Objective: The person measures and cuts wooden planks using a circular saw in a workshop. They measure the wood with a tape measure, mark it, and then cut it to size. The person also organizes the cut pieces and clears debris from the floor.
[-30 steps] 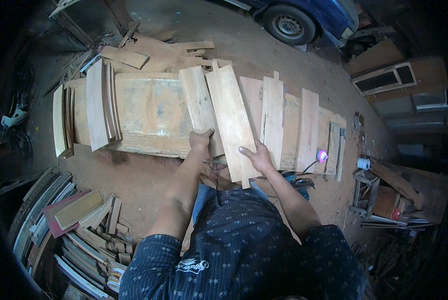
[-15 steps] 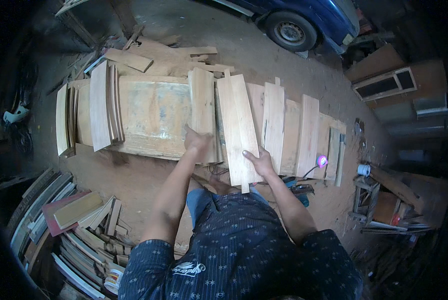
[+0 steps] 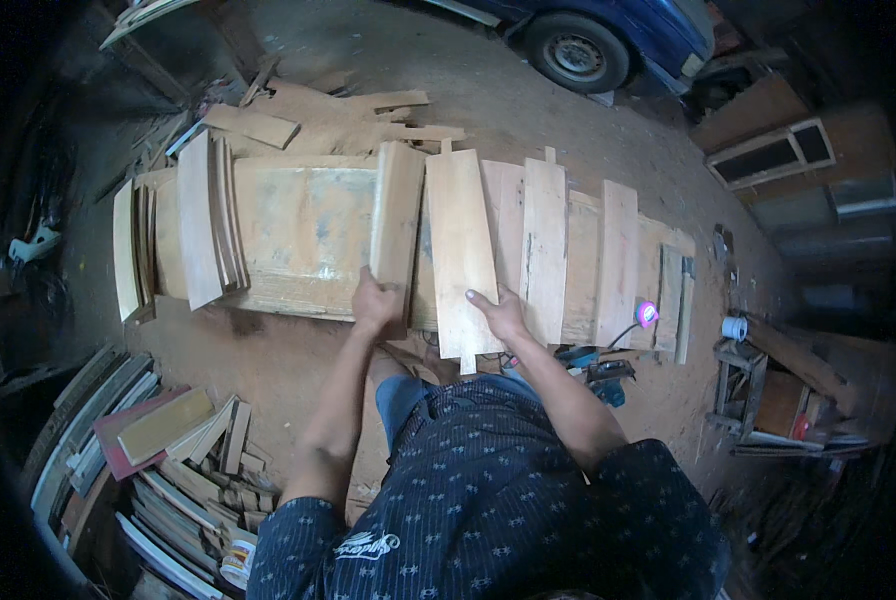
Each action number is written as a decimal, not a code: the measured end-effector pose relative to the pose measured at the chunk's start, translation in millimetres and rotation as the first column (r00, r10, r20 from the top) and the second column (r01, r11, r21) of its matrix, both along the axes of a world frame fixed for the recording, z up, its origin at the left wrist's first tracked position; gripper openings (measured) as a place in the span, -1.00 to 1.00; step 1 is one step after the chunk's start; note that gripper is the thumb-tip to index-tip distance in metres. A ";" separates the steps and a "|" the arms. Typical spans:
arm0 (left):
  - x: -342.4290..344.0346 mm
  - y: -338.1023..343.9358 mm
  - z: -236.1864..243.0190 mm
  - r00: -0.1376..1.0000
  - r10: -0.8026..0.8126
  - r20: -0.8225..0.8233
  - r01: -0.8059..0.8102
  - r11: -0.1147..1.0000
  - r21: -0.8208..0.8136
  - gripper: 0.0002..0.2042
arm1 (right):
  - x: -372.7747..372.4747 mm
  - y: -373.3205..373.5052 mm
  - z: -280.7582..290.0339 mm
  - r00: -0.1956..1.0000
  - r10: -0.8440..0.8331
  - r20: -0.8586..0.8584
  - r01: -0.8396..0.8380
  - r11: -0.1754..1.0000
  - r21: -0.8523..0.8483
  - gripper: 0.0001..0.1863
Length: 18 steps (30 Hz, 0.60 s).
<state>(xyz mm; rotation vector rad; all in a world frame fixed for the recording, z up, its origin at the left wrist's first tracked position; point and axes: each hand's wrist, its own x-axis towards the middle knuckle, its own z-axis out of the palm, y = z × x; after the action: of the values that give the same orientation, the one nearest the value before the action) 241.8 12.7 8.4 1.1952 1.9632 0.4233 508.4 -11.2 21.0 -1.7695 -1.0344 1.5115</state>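
Note:
My left hand (image 3: 373,305) is closed on the near left edge of a long plank (image 3: 398,225) that lies across the bench, its fingers partly hidden. Just right of it, a pale board (image 3: 460,250) has a narrow tenon at each end. My right hand (image 3: 501,315) grips that board by its near right edge, thumb on top and fingers underneath out of sight. The two boards lie side by side, with a narrow gap between them. Another tenoned board (image 3: 545,240) rests to the right of my right hand.
The dusty workbench (image 3: 308,230) carries stacked boards (image 3: 200,220) on its left and a single board (image 3: 616,255) on its right, near a round pink-lit object (image 3: 647,314). A power tool (image 3: 608,372) is below. Offcuts (image 3: 188,480) pile at lower left; a blue vehicle (image 3: 658,35) stands beyond.
My left hand has closed on the plank's near edge, and the plank has shifted toward me. The tenoned board in my right hand has moved slightly left and sits straighter.

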 end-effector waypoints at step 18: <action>30.4 -13.3 -47.2 0.961 -0.197 -0.195 0.268 0.844 0.465 -0.36 | 62.8 4.6 -14.1 0.774 0.023 0.633 -0.063 0.997 0.041 -0.29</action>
<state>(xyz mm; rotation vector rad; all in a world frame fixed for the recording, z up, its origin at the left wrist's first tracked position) 272.2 -0.6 -38.7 1.8082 1.8469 0.7561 571.2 -6.6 6.9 -2.2893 -1.4224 0.8790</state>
